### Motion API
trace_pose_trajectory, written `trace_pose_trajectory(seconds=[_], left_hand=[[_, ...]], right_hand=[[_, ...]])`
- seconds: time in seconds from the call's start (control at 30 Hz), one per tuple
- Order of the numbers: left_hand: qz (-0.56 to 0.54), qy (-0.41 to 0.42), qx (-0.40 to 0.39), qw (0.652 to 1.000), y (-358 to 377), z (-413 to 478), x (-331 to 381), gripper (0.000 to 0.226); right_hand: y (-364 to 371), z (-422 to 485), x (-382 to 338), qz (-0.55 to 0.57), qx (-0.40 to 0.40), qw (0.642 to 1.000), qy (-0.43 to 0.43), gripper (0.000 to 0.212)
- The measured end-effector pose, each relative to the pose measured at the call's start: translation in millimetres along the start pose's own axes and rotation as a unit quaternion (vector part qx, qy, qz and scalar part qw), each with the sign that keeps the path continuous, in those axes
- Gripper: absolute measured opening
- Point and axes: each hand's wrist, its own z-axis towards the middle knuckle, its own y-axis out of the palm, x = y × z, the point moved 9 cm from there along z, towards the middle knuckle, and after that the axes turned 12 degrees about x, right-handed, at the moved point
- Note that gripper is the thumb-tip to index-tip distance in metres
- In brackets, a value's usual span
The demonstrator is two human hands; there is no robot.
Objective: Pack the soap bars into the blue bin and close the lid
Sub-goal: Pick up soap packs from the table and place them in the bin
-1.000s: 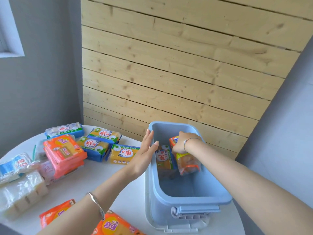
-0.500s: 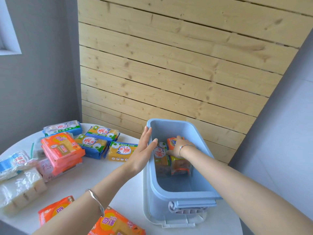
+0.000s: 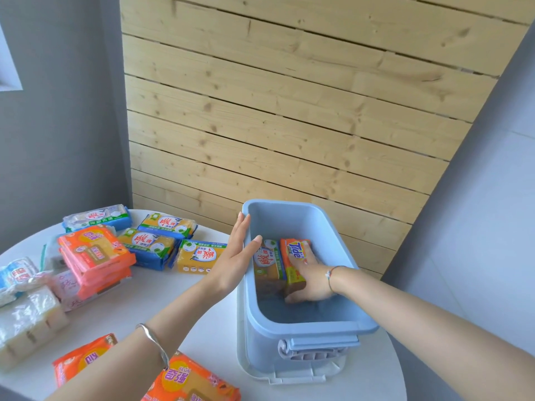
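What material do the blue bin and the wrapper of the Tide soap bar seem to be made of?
The blue bin looks like moulded plastic with a matte, smooth finish: uniform colour, rounded rim, moulded handle. The Tide soap bar wrapper is probably thin glossy plastic film or coated paper; it shows bright print, but the look leaves this open.

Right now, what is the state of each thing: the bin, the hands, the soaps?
Blue bin: open, no lid on.
Tide soap bar: inside the bin, under the right hand.
Right hand: in the bin, on the Tide bar.
Left hand: flat against the bin's rim.
Orange soap packs: stacked on the table.
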Motion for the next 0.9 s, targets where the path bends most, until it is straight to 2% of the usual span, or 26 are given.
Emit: trace_pose_trajectory(seconds=[0.23, 0.3, 0.5, 0.63, 0.77, 0.9], left_hand=[[-0.001, 0.003, -0.006, 1.000, -1.5, -1.1, -1.2, 0.056], [-0.002, 0.003, -0.008, 1.000, -2.2, -1.3, -1.2, 0.057], [-0.013, 0.003, 0.003, 1.000, -2.4, 0.4, -3.8, 0.057], [-0.024, -0.002, 0.006, 1.000, -2.5, 2.6, -4.6, 0.057], [-0.021, -0.007, -0.002, 1.000, -2.3, 1.5, -5.0, 0.057], [-0.020, -0.022, -0.018, 0.999, -4.9, -1.5, -2.5, 0.058]], right_hand=[[-1.7, 11.5, -2.3, -0.122, -0.008, 0.992, -0.018, 0.107], [-8.5, 13.1, -2.3, -0.174, 0.015, 0.984, -0.042, 0.104], [-32.0, 26.3, -8.1, -0.247, 0.107, 0.958, -0.099, 0.067], [-34.9, 30.8, -6.7, -0.256, 0.148, 0.952, -0.082, 0.055], [-36.5, 27.5, -9.2, -0.243, 0.159, 0.953, -0.081, 0.059], [-48.4, 14.7, -14.8, -0.181, 0.160, 0.968, -0.066, 0.060]])
